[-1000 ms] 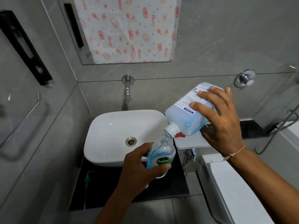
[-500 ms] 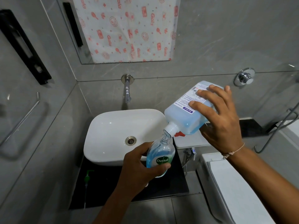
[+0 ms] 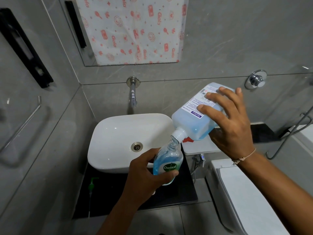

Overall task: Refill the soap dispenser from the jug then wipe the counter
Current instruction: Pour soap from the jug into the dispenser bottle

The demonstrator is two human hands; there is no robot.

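My left hand (image 3: 145,177) grips a clear soap dispenser bottle (image 3: 167,160) with a green Dettol label, its top off and tilted up to the right, holding blue liquid. My right hand (image 3: 228,122) holds a square translucent jug (image 3: 191,122) of blue soap, tipped down to the left. The jug's white neck (image 3: 177,134) touches the dispenser's open mouth. Both are held over the black counter (image 3: 108,192) beside the sink. The green pump head (image 3: 92,184) with its tube lies on the counter at the left.
A white basin (image 3: 118,133) sits on the counter under a wall tap (image 3: 133,95). A white ledge (image 3: 198,146) with a red object lies behind the jug. A white toilet (image 3: 245,197) stands at the right, a chrome flush button (image 3: 255,80) above it.
Both hands hold nearly the same pose. The jug stays tipped onto the dispenser's mouth.
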